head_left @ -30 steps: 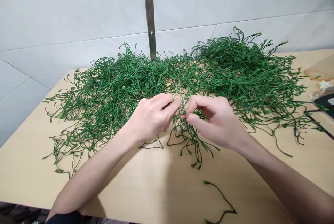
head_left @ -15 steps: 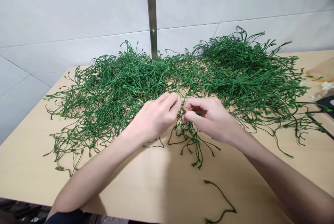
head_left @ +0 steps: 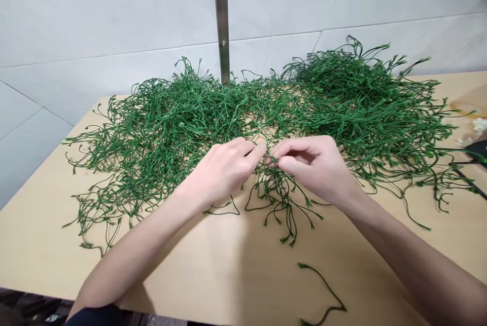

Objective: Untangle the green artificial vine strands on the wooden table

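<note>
Both hands meet above the middle of the table, fingertips almost touching. My left hand (head_left: pixel 230 166) is closed in a pinch with its back toward me, and a thin green stem shows at its fingertips. My right hand (head_left: pixel 314 166) pinches a green artificial stem (head_left: pixel 273 157) between thumb and forefinger. Below them a loose bunch of green stems (head_left: pixel 287 204) with small forked tips lies on the table. How far the held stems run inside the fingers is hidden.
Large tangled heaps of green stems spread at the left (head_left: pixel 163 123) and right (head_left: pixel 365 108). A single stem (head_left: pixel 330 290) lies near the front edge. A metal bracket (head_left: pixel 222 22) stands against the tiled wall. White flower pieces (head_left: pixel 478 125) and a dark object (head_left: pixel 477 151) sit far right.
My right hand has shifted slightly right, its fingers now closer together around the stem. My left hand stays nearly in place, its fingertips still pinched.
</note>
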Demonstrator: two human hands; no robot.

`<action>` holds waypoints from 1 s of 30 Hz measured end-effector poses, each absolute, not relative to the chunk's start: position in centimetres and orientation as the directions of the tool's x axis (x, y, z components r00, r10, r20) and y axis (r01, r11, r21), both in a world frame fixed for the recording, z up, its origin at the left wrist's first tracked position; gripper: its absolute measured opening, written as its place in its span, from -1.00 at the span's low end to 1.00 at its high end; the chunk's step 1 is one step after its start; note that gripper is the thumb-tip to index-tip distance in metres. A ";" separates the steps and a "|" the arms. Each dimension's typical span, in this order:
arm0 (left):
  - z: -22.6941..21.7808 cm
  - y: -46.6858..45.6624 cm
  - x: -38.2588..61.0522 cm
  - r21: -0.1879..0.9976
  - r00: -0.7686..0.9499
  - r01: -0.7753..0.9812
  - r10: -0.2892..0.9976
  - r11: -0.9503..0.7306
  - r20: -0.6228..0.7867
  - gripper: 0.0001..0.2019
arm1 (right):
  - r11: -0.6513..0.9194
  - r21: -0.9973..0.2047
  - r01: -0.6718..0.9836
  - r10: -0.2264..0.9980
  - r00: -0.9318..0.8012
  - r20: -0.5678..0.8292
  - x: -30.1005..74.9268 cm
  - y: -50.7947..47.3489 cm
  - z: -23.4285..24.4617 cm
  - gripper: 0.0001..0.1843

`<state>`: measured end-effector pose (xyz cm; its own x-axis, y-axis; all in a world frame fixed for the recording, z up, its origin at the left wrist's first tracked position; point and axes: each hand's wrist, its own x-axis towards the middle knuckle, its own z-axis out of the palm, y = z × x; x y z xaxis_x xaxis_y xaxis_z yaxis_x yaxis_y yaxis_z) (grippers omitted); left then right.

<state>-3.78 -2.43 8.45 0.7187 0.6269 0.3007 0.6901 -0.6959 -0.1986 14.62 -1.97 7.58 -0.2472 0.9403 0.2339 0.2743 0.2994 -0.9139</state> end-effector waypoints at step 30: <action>9.1 -1.2 -5.6 -0.115 0.644 0.748 0.673 -0.654 0.363 -0.73 | 0.705 -0.360 0.611 0.614 -0.273 0.740 15.5 -0.9 6.4 -0.76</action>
